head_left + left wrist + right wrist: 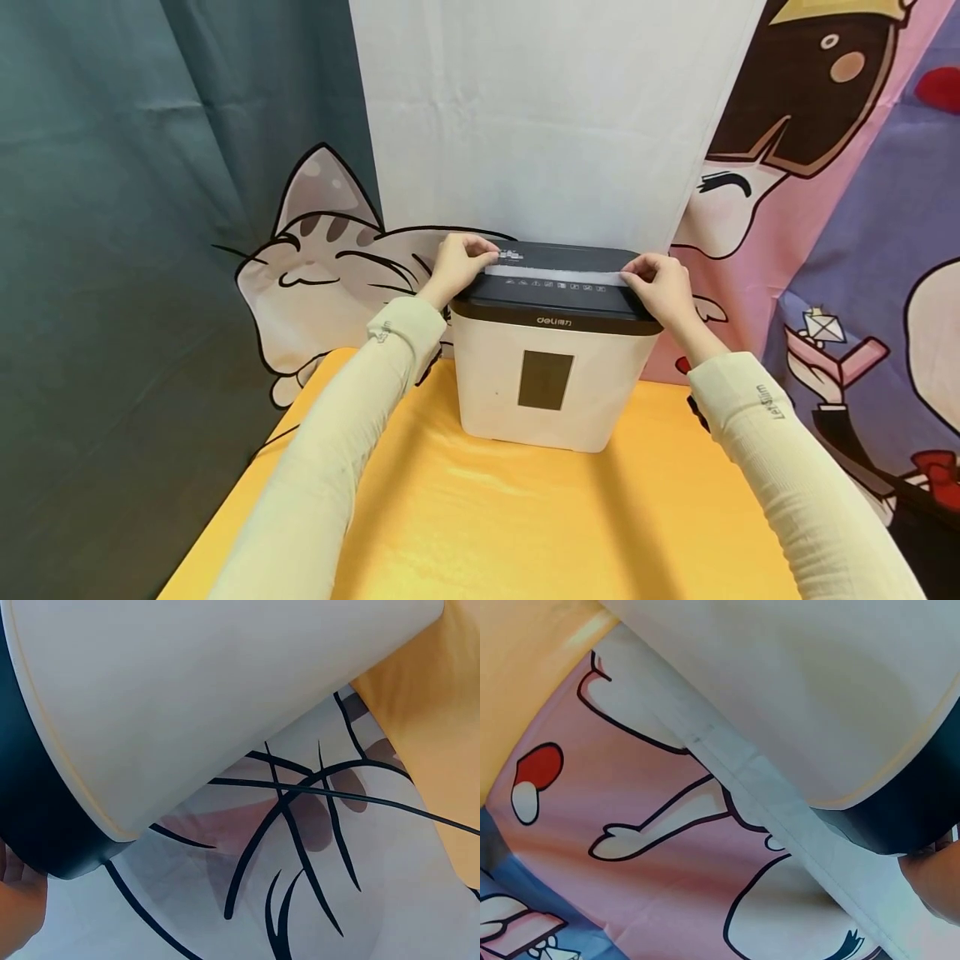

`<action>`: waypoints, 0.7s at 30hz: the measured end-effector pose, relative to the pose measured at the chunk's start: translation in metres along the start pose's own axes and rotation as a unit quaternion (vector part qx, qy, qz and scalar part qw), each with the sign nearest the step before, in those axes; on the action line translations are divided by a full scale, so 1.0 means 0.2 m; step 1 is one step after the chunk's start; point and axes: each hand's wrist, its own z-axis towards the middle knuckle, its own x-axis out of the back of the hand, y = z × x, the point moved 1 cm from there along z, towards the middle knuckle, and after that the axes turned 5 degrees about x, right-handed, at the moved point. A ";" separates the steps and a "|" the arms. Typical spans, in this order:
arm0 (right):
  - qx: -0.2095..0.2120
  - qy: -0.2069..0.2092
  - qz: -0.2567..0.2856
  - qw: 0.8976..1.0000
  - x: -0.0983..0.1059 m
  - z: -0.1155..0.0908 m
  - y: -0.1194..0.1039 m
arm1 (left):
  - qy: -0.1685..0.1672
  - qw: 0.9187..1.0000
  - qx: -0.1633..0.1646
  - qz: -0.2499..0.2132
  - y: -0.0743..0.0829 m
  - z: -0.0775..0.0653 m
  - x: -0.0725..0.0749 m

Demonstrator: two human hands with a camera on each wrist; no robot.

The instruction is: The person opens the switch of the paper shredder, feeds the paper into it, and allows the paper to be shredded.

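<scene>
A paper shredder (483,379) with a white body and a dark lid (585,297) stands upright on the yellow table. Along the slot in its lid a narrow strip of white paper (555,275) sticks up; the rest of the sheet is hidden. My left hand (455,265) pinches the paper's left end between thumb and fingers, and my right hand (663,287) pinches the right end. In the left wrist view only a bit of the left hand (19,915) shows beside the dark lid. The right wrist view shows part of the right hand (936,881) by the lid's edge.
Behind the shredder hangs a printed cloth (555,125) with cartoon figures. A dark curtain (112,292) runs along the left side. The yellow table (487,533) spreads in front, and a thin black cord (273,439) lies at its left edge.
</scene>
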 end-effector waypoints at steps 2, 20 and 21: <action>0.003 -0.001 -0.002 1.000 0.00 0.00 0.00 | -0.005 1.000 -0.001 -0.005 0.00 -0.01 0.00; 0.033 0.028 0.018 0.999 0.06 -0.07 -0.01 | -0.026 0.995 -0.009 -0.099 -0.04 -0.07 0.06; 0.037 0.031 0.020 0.999 0.07 -0.08 -0.01 | -0.025 0.994 -0.010 -0.107 -0.04 -0.07 0.07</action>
